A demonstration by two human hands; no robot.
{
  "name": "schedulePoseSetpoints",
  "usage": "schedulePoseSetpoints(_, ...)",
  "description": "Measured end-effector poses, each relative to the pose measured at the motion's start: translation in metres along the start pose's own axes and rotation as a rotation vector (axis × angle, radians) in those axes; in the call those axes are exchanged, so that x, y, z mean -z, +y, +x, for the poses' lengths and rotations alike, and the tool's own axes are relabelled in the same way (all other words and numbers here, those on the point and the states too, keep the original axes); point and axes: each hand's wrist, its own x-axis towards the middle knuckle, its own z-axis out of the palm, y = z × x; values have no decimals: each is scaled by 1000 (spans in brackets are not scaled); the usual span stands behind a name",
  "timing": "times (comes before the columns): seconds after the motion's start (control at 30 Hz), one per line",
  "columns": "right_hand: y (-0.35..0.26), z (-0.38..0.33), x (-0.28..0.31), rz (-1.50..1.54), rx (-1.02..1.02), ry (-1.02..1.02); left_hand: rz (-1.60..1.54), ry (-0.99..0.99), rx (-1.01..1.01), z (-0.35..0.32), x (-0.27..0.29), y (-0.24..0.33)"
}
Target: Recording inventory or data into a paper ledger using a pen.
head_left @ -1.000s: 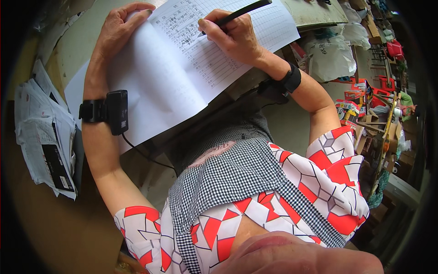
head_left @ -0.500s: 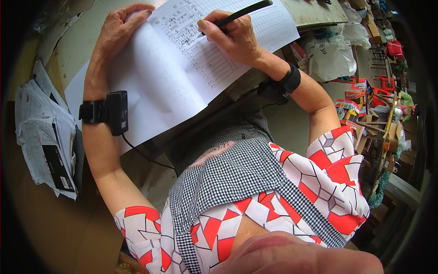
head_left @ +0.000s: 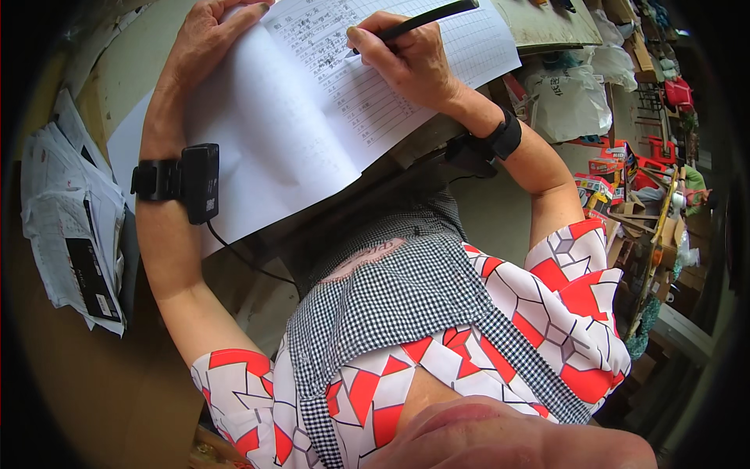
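My right hand (head_left: 410,62) grips a black pen (head_left: 437,13) in a writing hold, its tip against a printed form (head_left: 367,98) with ruled lines and a grid. Dark handwriting fills some lines near the tip. At the upper left, my left hand (head_left: 207,43) holds the top of a curled white sheet (head_left: 269,117) turned back over the form's left side. Its thumb lies along the sheet, while the other fingertips are partly cut off by the frame's top edge. Both wrists wear black straps; a small black box (head_left: 201,184) sits on the left one.
A pile of papers and folders (head_left: 74,219) stands left of the table. To the right lie white plastic bags (head_left: 574,105), red printed boxes (head_left: 598,191) and a cluttered shelf. A black cable (head_left: 250,268) runs from the left wrist box toward my checked apron (head_left: 391,297).
The pen and my right hand have shifted slightly right and up in the picture. My left hand is a little higher, and the view itself has moved slightly.
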Motion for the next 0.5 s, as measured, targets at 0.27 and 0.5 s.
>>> schedulePoseSetpoints(0.27,3,1,-1,-22,42,-6,7,2,-9,2,1,-3)
schedulePoseSetpoints(0.5,2,1,1,-63,40,-12,4,21,5,2,-2,-2)
